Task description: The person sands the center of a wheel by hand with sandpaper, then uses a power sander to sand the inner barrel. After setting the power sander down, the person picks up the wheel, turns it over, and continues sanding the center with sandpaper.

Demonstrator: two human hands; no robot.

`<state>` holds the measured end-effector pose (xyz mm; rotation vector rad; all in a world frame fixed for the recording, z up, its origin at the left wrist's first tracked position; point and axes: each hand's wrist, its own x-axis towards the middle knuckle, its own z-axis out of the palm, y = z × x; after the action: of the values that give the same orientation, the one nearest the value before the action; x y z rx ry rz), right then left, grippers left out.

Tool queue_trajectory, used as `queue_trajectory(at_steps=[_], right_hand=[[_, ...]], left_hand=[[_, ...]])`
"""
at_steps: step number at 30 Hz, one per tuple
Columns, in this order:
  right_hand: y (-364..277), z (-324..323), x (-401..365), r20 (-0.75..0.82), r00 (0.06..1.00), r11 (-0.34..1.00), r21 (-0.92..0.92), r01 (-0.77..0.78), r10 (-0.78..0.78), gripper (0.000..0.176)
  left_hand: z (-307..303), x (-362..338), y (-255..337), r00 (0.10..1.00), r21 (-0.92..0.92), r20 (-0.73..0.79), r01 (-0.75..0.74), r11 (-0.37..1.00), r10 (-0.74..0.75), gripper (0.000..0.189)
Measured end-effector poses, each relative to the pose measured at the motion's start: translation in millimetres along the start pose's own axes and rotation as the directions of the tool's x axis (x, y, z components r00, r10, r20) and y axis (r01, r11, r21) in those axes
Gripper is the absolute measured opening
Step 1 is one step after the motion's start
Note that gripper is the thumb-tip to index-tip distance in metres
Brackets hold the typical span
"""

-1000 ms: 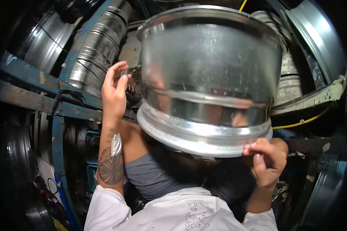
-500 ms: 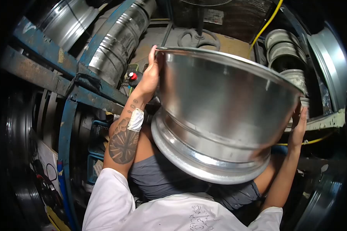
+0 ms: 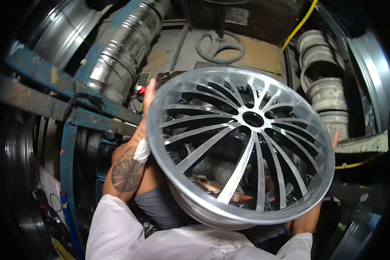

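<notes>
A large alloy wheel rim [image 3: 251, 119] hangs between my hands in front of my lap, its spoked face with silver and black spokes tilted up toward me. My left hand [image 3: 148, 97] grips its left edge, with part of the fingers sticking out past the lip. On the right edge, my right hand [image 3: 335, 139] shows only a fingertip or two; the rim covers the rest of it. Below the rim are my knees and grey shorts [image 3: 156, 208].
Blue metal racks [image 3: 43, 65] stand on the left with stacked rims [image 3: 125, 47]. More worn rims [image 3: 327, 93] line the right. A handwheel [image 3: 220, 47] stands ahead, and a yellow hose [image 3: 300, 24] hangs at the upper right. A red-capped bottle [image 3: 141, 89] sits behind my left hand.
The rim has turned over between my hands: its outer barrel faced me before, and now its spoked face does. My left hand has moved slightly left and down.
</notes>
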<state>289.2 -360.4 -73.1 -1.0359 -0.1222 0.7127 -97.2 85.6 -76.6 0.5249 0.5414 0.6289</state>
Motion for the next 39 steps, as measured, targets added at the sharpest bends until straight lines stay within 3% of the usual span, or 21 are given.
queue_trajectory(at_steps=[1, 4, 6, 8, 9, 11, 12, 14, 16, 20, 24, 26, 28, 29, 30, 31, 32, 34, 36, 37, 39], right_hand=[[2, 1, -8, 0.016, 1.000, 1.000, 0.025, 0.011, -0.012, 0.080], [2, 2, -23, 0.064, 0.998, 0.997, 0.075, 0.024, -0.029, 0.075], [2, 2, -24, 0.070, 0.996, 0.995, 0.084, 0.051, -0.057, 0.072], [4, 8, -17, 0.014, 0.986, 0.985, 0.034, 0.167, -0.168, 0.059], [3, 16, -15, 0.032, 0.980, 0.980, 0.030, 0.195, -0.196, 0.052], [12, 15, 5, -0.005, 0.963, 0.963, -0.020, 0.270, -0.270, 0.044], [13, 23, 11, 0.014, 0.971, 0.971, 0.017, 0.240, -0.240, 0.042], [21, 11, 32, 0.140, 0.979, 0.988, 0.061, 0.142, -0.150, 0.040], [28, 36, 38, 0.046, 0.991, 0.989, -0.084, 0.125, -0.122, 0.045], [57, 26, 80, -0.048, 0.997, 0.990, -0.118, -0.074, 0.068, 0.066], [65, 38, 103, 0.035, 0.995, 0.995, 0.005, -0.095, 0.095, 0.048], [63, 37, 119, -0.016, 0.999, 0.981, -0.185, -0.053, 0.051, 0.045], [66, 29, 129, 0.007, 0.996, 0.981, -0.171, -0.089, 0.091, 0.051], [64, 35, 127, -0.021, 0.997, 0.901, -0.430, 0.056, -0.073, 0.054], [66, 42, 124, -0.007, 0.971, 0.737, -0.653, 0.176, -0.238, 0.058], [76, 38, 128, -0.052, 0.930, 0.589, -0.786, 0.187, -0.364, 0.063], [76, 46, 124, 0.022, 0.903, 0.562, -0.776, 0.287, -0.429, 0.061], [55, 87, 92, 0.179, 0.830, 0.519, -0.706, 0.482, -0.528, 0.056], [27, 124, 50, 0.363, 0.754, 0.269, -0.777, 0.569, -0.547, 0.043], [26, 127, 38, 0.425, 0.724, 0.141, -0.804, 0.578, -0.544, 0.031], [21, 130, 15, 0.530, 0.684, 0.011, -0.787, 0.617, -0.502, 0.019]], left_hand=[[3, -6, 0, 0.994, 0.122, -0.084, -0.055, 0.991, 0.065, 0.069], [-9, -13, 23, 0.963, 0.062, 0.247, 0.098, 0.993, -0.111, 0.074], [18, -28, 22, 0.981, 0.027, 0.191, 0.009, 1.000, -0.014, 0.074], [7, -20, 32, 0.873, 0.050, 0.481, 0.057, 0.997, -0.074, 0.077], [7, -19, 30, 0.921, 0.224, 0.386, -0.140, 0.965, 0.044, 0.077], [26, -16, 28, 0.933, 0.099, 0.359, -0.050, 0.994, 0.011, 0.077], [35, -16, 26, 0.973, 0.183, 0.231, -0.071, 0.980, 0.028, 0.071], [24, 7, 21, 0.980, 0.280, 0.192, -0.112, 0.953, 0.059, 0.068], [30, 20, 16, 0.991, 0.307, 0.127, -0.075, 0.949, 0.037, 0.061], [7, 54, 5, 0.994, 0.384, 0.057, 0.063, 0.921, -0.091, 0.056], [-9, 84, -14, 0.998, 0.418, -0.031, 0.056, 0.907, -0.047, 0.050], [-3, 95, -8, 0.970, 0.448, -0.145, 0.238, 0.862, -0.193, 0.048], [-28, 122, -12, 0.973, 0.481, -0.185, 0.214, 0.850, -0.140, 0.047], [-52, 143, -22, 0.971, 0.666, -0.232, 0.111, 0.738, 0.063, 0.046], [9, 104, -12, 0.973, 0.819, -0.200, 0.101, 0.565, 0.115, 0.045], [4, 117, -10, 0.989, 0.788, -0.140, 0.085, 0.609, 0.043, 0.046], [-6, 125, -8, 0.996, 0.754, -0.084, 0.083, 0.651, -0.030, 0.047], [10, 124, -6, 0.956, 0.817, -0.096, -0.083, 0.571, 0.276, 0.049], [13, 123, 13, 0.958, 0.715, 0.077, -0.246, 0.654, 0.276, 0.049], [80, 68, 27, 0.942, 0.688, 0.092, -0.295, 0.663, 0.323, 0.049], [99, 37, 40, 0.865, 0.640, 0.294, -0.494, 0.589, 0.407, 0.047]])
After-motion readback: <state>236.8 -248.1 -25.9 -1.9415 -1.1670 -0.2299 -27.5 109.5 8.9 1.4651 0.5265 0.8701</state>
